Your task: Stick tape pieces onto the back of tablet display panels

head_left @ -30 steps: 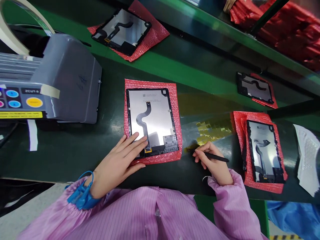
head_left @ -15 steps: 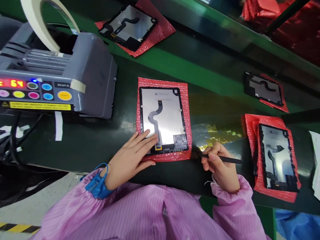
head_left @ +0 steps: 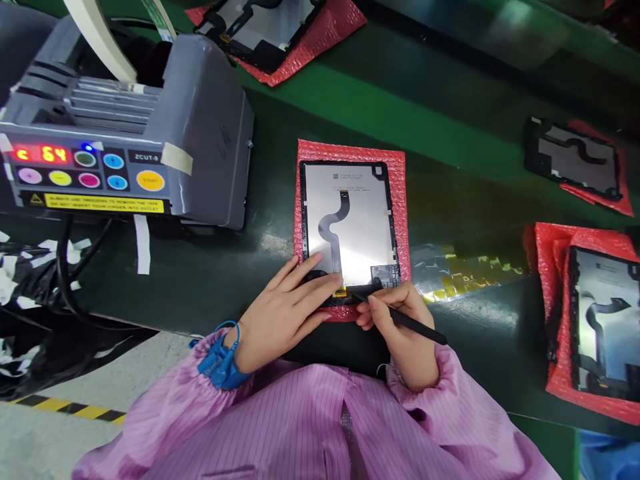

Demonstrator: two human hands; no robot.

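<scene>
In front of me a tablet screen panel lies back side up on a red bubble-wrap bag. A dark S-shaped flex cable runs down its silver back to a gold connector at the lower edge. My left hand rests with fingers stretched over the panel's lower left corner and the cable's lower end. My right hand grips a black pen-like tool, perhaps a spudger or tweezers. The tool's tip is at the panel's lower edge, just right of the gold connector.
A grey tape dispenser stands at the left, a white strip hanging from its front. Similar panels on red bags lie at the top, upper right and right. A clear sheet with yellow tape pieces lies right of the panel.
My right hand has moved left with the black tool, from beside the bag to the panel's lower edge. My left hand stays on the panel. The whole view has shifted slightly.
</scene>
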